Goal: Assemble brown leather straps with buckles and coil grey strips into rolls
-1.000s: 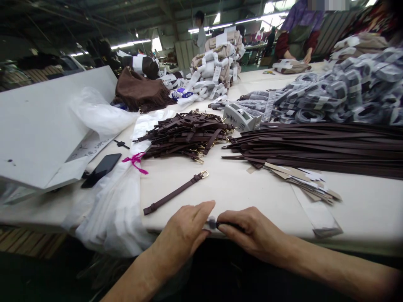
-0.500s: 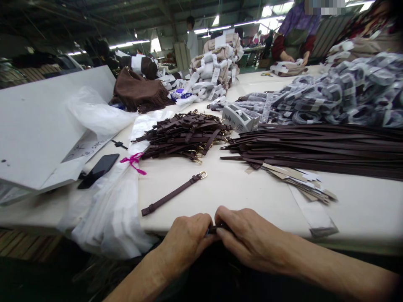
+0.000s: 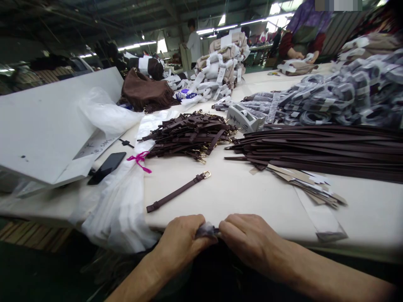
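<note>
At the table's front edge, my left hand (image 3: 185,235) is closed on a dark strap (image 3: 215,229), with a crumpled bit of translucent plastic (image 3: 205,230) around it at the fingertips. Opposite it, my right hand (image 3: 252,235) pinches the other side of the same strap, most of which the fingers hide. Just beyond my hands a short brown buckle strap (image 3: 178,193) lies alone on the white table, its gold buckle pointing away to the right. Farther back is a heap of similar brown buckle straps (image 3: 192,134).
Long brown strips (image 3: 315,147) and card offcuts (image 3: 308,184) lie at right, below plastic-wrapped straps (image 3: 340,92). A tape dispenser (image 3: 245,119) stands mid-table. At left are plastic sleeves (image 3: 122,218), a phone (image 3: 107,167) and a white board (image 3: 56,130). A co-worker (image 3: 304,37) handles a bag behind.
My left hand now shows translucent plastic at its fingertips. My right-hand fingers have shifted and closed in lower on the strap. The whole view has swung slightly left.
</note>
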Demonstrator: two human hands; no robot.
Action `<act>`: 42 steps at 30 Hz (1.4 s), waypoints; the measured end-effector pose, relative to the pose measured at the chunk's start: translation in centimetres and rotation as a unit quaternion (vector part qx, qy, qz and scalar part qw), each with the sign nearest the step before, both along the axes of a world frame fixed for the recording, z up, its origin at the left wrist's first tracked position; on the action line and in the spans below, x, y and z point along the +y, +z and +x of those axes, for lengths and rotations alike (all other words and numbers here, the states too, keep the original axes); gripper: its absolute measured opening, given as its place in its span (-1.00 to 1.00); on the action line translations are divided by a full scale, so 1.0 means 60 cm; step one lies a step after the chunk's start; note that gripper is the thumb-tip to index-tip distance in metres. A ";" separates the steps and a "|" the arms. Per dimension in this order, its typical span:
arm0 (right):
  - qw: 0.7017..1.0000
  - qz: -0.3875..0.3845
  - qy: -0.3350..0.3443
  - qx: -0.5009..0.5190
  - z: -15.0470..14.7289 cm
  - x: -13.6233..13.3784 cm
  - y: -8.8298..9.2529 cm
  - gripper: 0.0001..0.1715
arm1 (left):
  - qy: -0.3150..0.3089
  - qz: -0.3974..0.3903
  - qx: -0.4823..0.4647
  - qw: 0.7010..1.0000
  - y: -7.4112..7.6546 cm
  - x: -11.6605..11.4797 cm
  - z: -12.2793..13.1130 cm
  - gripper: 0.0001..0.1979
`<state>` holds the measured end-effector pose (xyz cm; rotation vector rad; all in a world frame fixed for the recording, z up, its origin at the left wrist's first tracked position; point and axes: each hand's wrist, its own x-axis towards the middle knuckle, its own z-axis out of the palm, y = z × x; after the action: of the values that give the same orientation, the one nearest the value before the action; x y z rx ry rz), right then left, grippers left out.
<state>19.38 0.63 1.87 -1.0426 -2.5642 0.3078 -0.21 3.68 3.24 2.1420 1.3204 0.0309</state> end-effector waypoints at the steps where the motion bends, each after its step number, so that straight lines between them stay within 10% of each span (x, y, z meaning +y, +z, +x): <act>1: 1.000 0.015 0.008 -0.005 -0.001 -0.001 0.003 -0.84 | -0.010 0.021 0.021 1.000 -0.002 -0.003 -0.001 -0.80; 6: 0.999 -0.007 0.033 -0.014 -0.020 0.002 0.000 -0.87 | -0.071 0.027 0.013 0.997 -0.017 -0.012 0.010 -0.81; 14: 0.960 -0.270 0.012 0.068 0.002 0.018 0.013 -0.86 | -0.046 -0.095 -0.068 0.992 -0.009 -0.011 -0.006 -0.74; 19: 0.999 -0.038 0.009 0.031 0.005 -0.003 -0.005 -0.80 | -0.001 -0.198 -0.178 0.964 0.002 -0.004 -0.017 -0.26; 24: 0.995 0.093 0.018 0.037 0.001 -0.011 -0.018 -0.84 | 0.052 -0.113 -0.039 0.991 -0.001 -0.005 -0.034 -0.68; 34: 0.962 0.219 0.148 -0.067 0.001 -0.010 0.043 -0.67 | -0.112 0.218 0.016 0.969 -0.008 -0.028 -0.038 -0.90; 42: 0.962 0.223 0.150 -0.049 0.018 0.001 0.052 -0.66 | -0.032 -0.101 -0.170 0.980 0.061 -0.026 -0.050 -0.73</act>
<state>20.44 0.71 5.02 -0.5169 -2.6949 -0.2491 -3.20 2.12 6.92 1.9045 1.0108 0.2170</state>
